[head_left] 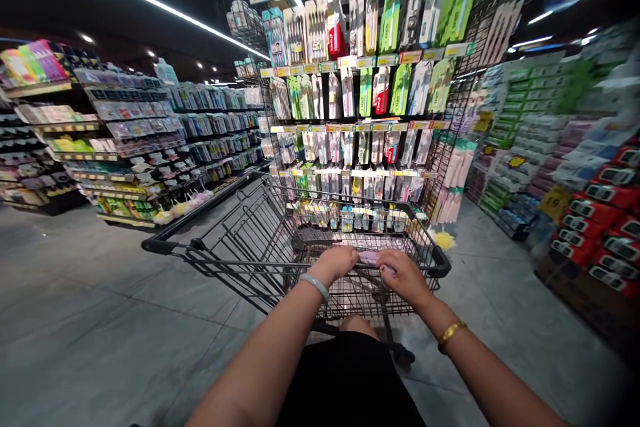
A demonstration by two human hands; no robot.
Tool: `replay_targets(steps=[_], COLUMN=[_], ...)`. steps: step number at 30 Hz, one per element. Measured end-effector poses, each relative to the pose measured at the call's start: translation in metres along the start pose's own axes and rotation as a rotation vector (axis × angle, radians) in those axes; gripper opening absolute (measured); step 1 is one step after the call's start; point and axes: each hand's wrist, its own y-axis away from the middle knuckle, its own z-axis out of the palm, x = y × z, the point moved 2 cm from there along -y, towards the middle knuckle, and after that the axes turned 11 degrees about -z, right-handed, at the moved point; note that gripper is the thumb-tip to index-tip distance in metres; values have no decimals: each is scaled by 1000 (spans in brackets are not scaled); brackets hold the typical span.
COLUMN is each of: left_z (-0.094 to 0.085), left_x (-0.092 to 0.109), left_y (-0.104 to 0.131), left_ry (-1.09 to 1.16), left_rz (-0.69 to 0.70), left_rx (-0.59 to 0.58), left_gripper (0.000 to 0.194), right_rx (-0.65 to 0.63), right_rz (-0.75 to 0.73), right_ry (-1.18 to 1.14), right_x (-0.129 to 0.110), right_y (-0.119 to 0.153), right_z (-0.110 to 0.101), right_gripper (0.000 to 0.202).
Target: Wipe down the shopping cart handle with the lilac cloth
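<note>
A black wire shopping cart [240, 230] stands just ahead of me, turned partly sideways. Both hands are over its near side. My left hand [339, 263], with a pale bangle at the wrist, is closed at the left end of a small light purple item [369, 257]. The fingers of my right hand [404, 273] are wrapped round the right end of the same item, and a gold bracelet circles that wrist. What the item is cannot be made out. Several wire bars of the cart show below the hands.
A wire rack [345, 67] of hanging toothbrush packs rises directly behind the cart. Stocked shelves [115, 120] line the left side. Red boxes [590, 217] and stacked packs [530, 107] stand at the right. Grey tiled floor [100, 300] shows around the cart.
</note>
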Motion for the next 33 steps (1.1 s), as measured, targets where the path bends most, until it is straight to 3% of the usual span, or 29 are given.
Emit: replay_targets(steps=[3, 5, 8, 11, 13, 16, 20, 23, 28, 31, 33], left_z=[11, 15, 17, 17, 15, 13, 13, 12, 11, 12, 14], left_x=[9, 9, 9, 10, 9, 8, 8, 10, 10, 7, 5], left_y=[-7, -11, -15, -14, -13, -12, -10, -11, -14, -13, -13], left_ry=[5, 19, 42, 54, 56, 56, 72, 88, 82, 71, 69], left_rz=[-36, -58, -93, -123, -129, -134, -144, -158, -170, -162, -166], left_rx=[-80, -139, -214, -251, -252, -250, -256, -258, -261, -262, -267], left_gripper=[55, 52, 53, 59, 59, 58, 61, 60, 55, 54, 55], right_rx=[122, 237, 248, 181, 153, 129, 91, 60, 62, -19, -46], right_rz=[153, 268, 254, 52, -32, -5, 243, 366, 194, 26, 13], right_ry=[-38, 30, 156, 136, 84, 52, 297, 521, 488, 323, 259], right_x=[29, 33, 4, -35, -43, -15, 35, 27, -20, -2, 23], right_y=[18, 23, 10, -10, -15, -1, 21, 16, 2, 12, 21], right_z=[-26, -29, -4, 26, 29, 4, -35, -27, 11, -2, -21], right_gripper=[19, 18, 17, 18, 20, 21, 18, 18, 19, 23, 24])
